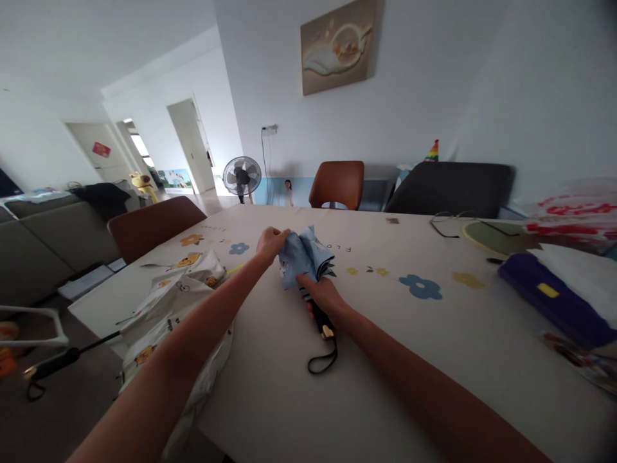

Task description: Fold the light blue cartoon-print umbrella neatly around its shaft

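Observation:
A folded light-blue umbrella (315, 254) is held over the middle of the white table, its cloth loose and bunched in pleats. Its black handle, with a gold-coloured end and a black wrist strap, points towards me. My right hand (322, 297) is wrapped round the umbrella where the cloth meets the handle. At the upper left of the cloth, my left hand (274, 244) pinches a fold between its fingers. To the left lies a second umbrella (159, 308), white with yellow cartoon figures, partly spread and partly behind my left forearm; its black handle sticks out past the table edge.
On the right of the table (270, 386) are a purple case (544, 289), eyeglasses (446, 228), a green round mat (496, 238) and a red-and-white plastic bag (573, 209). Brown chairs (337, 183) and a dark chair (448, 186) stand around it. A fan (241, 175) stands behind.

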Motion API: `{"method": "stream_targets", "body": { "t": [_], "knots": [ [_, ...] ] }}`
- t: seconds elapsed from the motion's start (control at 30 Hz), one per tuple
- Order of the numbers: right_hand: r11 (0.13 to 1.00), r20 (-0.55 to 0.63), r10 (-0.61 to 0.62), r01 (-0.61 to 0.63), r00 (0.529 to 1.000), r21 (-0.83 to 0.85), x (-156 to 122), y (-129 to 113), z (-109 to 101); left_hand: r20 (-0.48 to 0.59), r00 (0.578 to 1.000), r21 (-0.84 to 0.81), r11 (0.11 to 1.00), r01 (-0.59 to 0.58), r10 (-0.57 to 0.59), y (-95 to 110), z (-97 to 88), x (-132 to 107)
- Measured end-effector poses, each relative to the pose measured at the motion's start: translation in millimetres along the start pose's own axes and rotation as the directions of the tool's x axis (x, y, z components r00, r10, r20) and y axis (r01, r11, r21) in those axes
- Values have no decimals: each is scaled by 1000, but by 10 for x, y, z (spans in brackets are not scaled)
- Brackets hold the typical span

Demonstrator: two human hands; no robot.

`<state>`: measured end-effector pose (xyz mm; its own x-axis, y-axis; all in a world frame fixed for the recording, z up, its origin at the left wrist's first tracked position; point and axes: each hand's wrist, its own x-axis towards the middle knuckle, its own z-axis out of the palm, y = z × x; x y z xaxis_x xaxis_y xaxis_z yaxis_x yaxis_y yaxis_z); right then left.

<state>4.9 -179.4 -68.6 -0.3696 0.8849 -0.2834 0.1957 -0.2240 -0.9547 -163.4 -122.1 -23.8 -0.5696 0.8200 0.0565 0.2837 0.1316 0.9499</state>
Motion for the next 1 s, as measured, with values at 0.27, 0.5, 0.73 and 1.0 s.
{"method": "stream_targets", "body": {
  "t": [0.27,0.5,0.73,1.0],
  "knots": [
    [999,20,-41,41,999,-24,-32,-21,10,102,993,207,975,-84,64,90,5,250],
    [1000,85,-14,13,996,22,-70,-56,7,27,974,62,972,-226,225,335,-86,121],
    [1000,39,27,-27,999,5,-104,-94,1,65,996,-140,987,78,-69,18,-89,11],
    [999,26,42,-42,999,5,-126,-100,28,92,967,-175,952,252,-239,-51,-2,-274]
  ]
}}
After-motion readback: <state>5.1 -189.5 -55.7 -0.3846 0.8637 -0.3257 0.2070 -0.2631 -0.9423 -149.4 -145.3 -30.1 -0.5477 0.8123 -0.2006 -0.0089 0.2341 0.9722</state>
